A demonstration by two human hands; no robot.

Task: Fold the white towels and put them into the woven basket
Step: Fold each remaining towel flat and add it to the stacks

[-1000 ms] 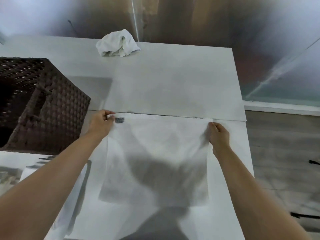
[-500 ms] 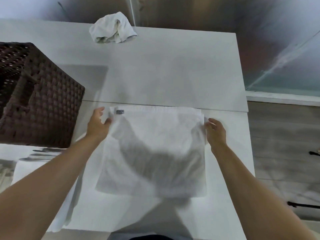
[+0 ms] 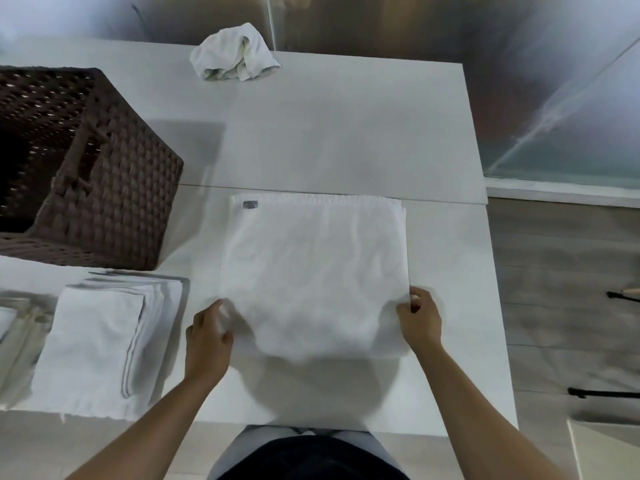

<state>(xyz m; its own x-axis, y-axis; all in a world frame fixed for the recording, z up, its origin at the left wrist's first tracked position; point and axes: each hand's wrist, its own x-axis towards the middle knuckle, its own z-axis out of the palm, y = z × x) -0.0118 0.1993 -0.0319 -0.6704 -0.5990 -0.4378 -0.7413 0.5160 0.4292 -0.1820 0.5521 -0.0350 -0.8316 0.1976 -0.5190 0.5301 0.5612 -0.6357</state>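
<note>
White towel (image 3: 313, 271) lies flat on surface (image 3: 346, 133), just right of woven basket (image 3: 104, 188); grey label at corner toward basket. Left hand (image 3: 207, 337) pinches near-left corner, right hand (image 3: 420, 317) pinches near-right corner: grip at both corners likely serves next fold. Forearms roughly parallel, wrists low. Folded towel stack (image 3: 100, 344) on near side of basket; crumpled towel (image 3: 235, 53) beyond basket, well apart.

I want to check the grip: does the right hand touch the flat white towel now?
Touching. In the head view the right hand pinches the near right corner of the flat white towel; its fingers overlap the cloth edge.
</note>
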